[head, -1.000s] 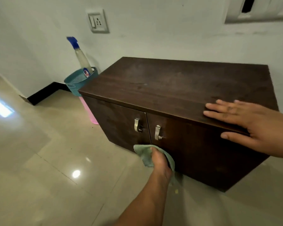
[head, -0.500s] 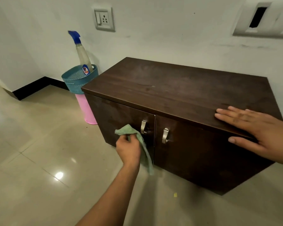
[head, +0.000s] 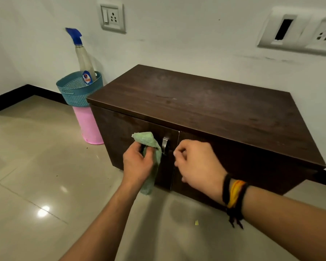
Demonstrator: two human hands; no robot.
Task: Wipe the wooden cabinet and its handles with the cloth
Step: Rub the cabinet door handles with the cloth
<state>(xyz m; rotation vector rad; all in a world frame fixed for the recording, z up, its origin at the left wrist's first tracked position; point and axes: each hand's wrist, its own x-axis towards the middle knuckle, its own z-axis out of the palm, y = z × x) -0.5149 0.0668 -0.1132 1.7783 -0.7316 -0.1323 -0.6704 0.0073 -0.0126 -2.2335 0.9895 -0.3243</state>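
A dark wooden cabinet (head: pixel 205 113) with two front doors stands on the floor against the wall. My left hand (head: pixel 137 162) grips a green cloth (head: pixel 149 142) and holds it against the left door, just left of that door's metal handle (head: pixel 165 145). The cloth's tail hangs down below my palm. My right hand (head: pixel 198 166) is at the inner edge of the right door with its fingers curled where that door's handle sits. The hand hides that handle.
Left of the cabinet a teal basket (head: pixel 73 91) sits on a pink bin (head: pixel 88 125), with a blue-nozzled spray bottle (head: pixel 84 59) standing in it. Wall sockets (head: pixel 112 16) are above. The glossy tiled floor (head: pixel 45 176) spreads in front, with a small yellow scrap (head: pixel 196 222).
My right hand left the cabinet top and came down to the right door's handle, fingers curling. My left hand carried the cloth from the doors' lower edge up beside the left handle.
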